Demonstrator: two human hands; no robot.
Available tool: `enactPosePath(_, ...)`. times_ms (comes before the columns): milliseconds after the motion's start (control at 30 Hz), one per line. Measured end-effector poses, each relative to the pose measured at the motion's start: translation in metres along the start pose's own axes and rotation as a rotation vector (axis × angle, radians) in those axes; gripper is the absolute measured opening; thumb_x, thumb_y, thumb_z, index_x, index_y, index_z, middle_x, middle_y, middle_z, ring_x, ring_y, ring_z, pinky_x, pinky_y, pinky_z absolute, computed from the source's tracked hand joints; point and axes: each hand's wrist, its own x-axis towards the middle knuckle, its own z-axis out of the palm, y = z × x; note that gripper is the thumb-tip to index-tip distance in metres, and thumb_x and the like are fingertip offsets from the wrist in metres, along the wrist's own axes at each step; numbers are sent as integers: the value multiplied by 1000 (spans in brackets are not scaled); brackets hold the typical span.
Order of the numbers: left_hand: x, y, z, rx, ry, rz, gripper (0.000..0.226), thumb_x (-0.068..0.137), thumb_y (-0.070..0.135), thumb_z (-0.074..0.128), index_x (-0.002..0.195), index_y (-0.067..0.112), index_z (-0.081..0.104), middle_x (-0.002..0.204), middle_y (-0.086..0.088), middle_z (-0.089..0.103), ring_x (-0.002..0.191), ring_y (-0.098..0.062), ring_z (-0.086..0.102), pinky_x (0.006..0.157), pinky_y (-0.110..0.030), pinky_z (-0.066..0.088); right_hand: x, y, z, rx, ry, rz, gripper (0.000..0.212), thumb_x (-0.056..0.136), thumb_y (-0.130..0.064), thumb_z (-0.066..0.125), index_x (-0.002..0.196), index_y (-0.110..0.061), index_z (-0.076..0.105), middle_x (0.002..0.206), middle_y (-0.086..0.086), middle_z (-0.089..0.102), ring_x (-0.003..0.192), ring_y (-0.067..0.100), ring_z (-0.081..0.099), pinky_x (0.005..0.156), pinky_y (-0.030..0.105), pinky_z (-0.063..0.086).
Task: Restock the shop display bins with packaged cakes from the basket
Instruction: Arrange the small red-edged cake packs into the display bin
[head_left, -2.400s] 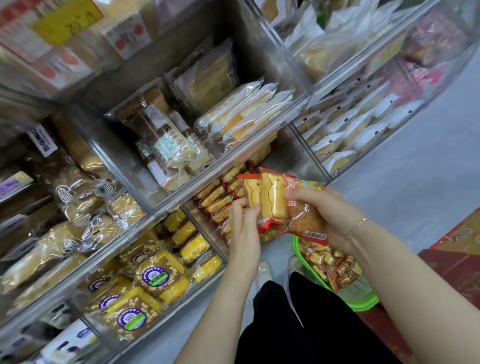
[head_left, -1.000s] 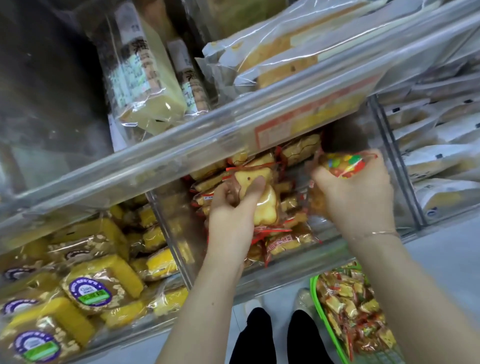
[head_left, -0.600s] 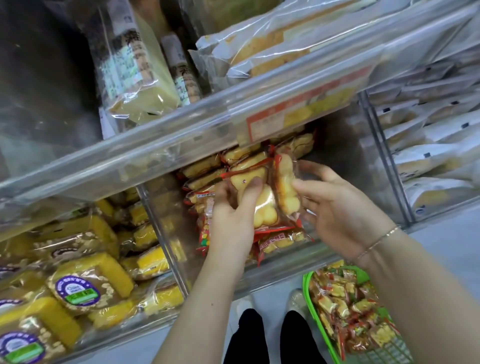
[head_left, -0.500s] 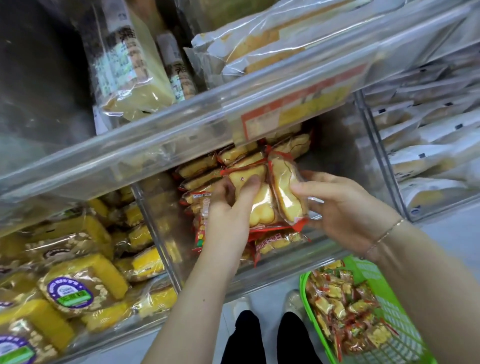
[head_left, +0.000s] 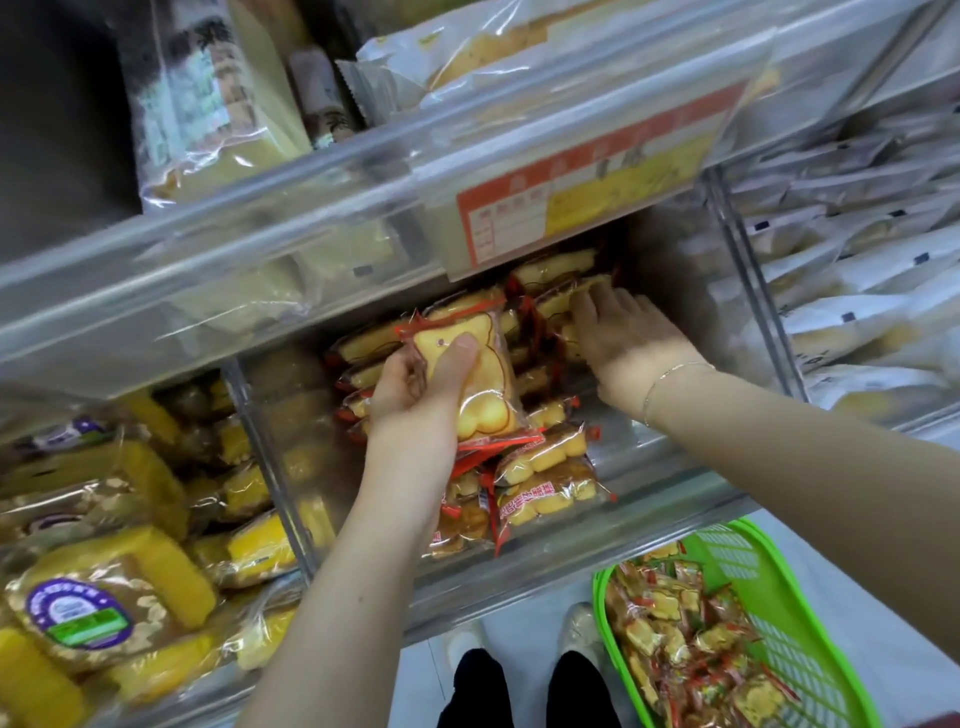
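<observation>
While the left hand (head_left: 426, 395) grips a packaged cake (head_left: 480, 379), right hand (head_left: 623, 343) flat on stacked cakes, fingertips hidden, green basket (head_left: 779, 597) cut off, price label (head_left: 587, 192) blurred.

Half a second ago the right hand (head_left: 631, 345) was pinching a cake pack at the near front of the clear bin (head_left: 597, 525), just beside the pack in the left hand (head_left: 415, 402). That pack has now gone from its grasp, and the hand has reached to the far right of the bin, its fingers (head_left: 608, 306) lying straight on the packs stacked there. The green basket (head_left: 779, 623) on the floor shows more of its rim at the near right.
</observation>
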Motion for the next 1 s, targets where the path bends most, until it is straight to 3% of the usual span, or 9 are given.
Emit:
enactPosePath(133,6,-8,-1,15,-7,14,11,80,47,70,89,44,65,90,16,73,89,-12,71,91,-40,53,-3,3,4,-202,321,-129,25,68,1,69,93,-4,69,89,23,64,66,33,62,56,33,47)
enactPosePath(233,7,-12,1,44,-10,27,8,75,53,70,75,55,62,80,30,68,84,-7,70,89,-38,54,-5,0,3,-113,275,-100,46,60,4,76,103,-10,69,92,26,64,46,30,57,40,25,36)
enactPosePath(400,0,-8,7,84,-61,67,15,81,48,66,89,39,56,72,36,64,66,12,63,56,-10,48,3,-12,5,235,-19,134,71,77,1,62,135,-16,24,139,17,30,98,39,57,59,36,39)
enactPosePath(500,-4,-4,15,89,-73,63,29,82,44,67,107,33,57,84,23,71,70,9,65,53,-6,46,-7,-9,-3,557,-28,271,61,75,-2,60,127,-16,33,134,12,40,101,38,56,73,34,45)
enactPosePath(600,-8,-2,22,80,-66,17,48,78,53,68,121,35,54,102,16,69,84,0,68,73,-17,54,-36,-4,-18,1099,108,487,20,78,-14,65,96,-18,58,95,2,67,86,23,62,69,28,47)
enactPosePath(733,-19,-6,38,-167,-149,-115,52,74,38,71,122,23,58,112,-5,71,102,-28,67,95,-50,49,-76,-19,-39,1972,-331,362,52,69,-32,79,116,-17,61,102,1,73,95,16,69,73,27,57)
enactPosePath(833,-32,-17,49,-273,-291,-173,50,75,26,68,123,15,60,114,-13,69,103,-31,67,87,-48,53,-87,-17,-35,1858,-298,429,77,46,-18,86,118,-11,59,100,8,72,90,24,70,82,45,56)
enactPosePath(900,-36,-18,52,-216,-366,-174,53,72,23,69,123,13,57,115,-13,68,102,-31,66,75,-41,52,-85,-11,-40,1694,-251,448,64,46,-11,85,106,-10,63,96,10,73,86,23,69,81,45,56)
enactPosePath(1000,-24,-6,40,-33,-367,-79,67,61,24,71,125,15,52,120,-7,65,112,-26,61,83,-31,50,-82,3,-55,1157,-91,342,57,45,-35,76,96,-19,58,82,-2,68,77,18,64,71,38,53)
